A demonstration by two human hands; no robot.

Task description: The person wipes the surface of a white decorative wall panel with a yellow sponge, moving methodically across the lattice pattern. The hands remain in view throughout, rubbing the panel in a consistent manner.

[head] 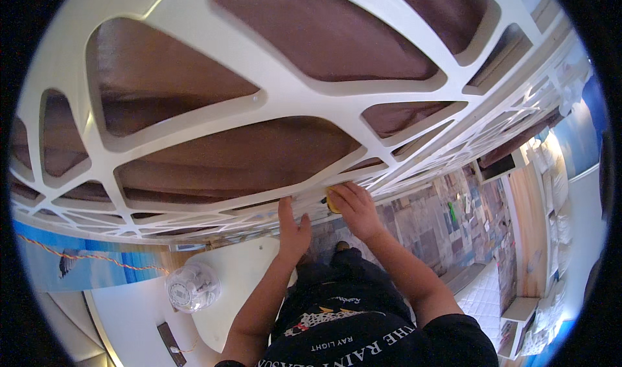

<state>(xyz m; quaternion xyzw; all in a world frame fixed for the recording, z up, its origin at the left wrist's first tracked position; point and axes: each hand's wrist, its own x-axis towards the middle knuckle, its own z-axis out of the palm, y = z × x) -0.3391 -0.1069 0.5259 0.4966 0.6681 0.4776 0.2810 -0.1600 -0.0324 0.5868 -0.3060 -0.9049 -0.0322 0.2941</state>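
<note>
A white lattice screen panel (pixel 286 95) with irregular openings fills the upper view, with brown fabric (pixel 233 163) behind it. My right hand (pixel 356 206) holds a small yellow object (pixel 333 201) against the lower part of the lattice; a short dark piece sticks out on its left side. What exactly the object is cannot be told. To its left, my left hand (pixel 294 230) reaches up with its fingertips at the lattice's lower edge. Its fingers are apart and nothing shows in it.
Below left stands a white table (pixel 243 270) with a clear plastic tub (pixel 193 287) near a twisted cord (pixel 97 260). The patchwork-patterned floor (pixel 423 226) holds scattered small items, including a green one (pixel 452 211). A white quilted mattress (pixel 481 299) and wooden-edged bedding lie at right.
</note>
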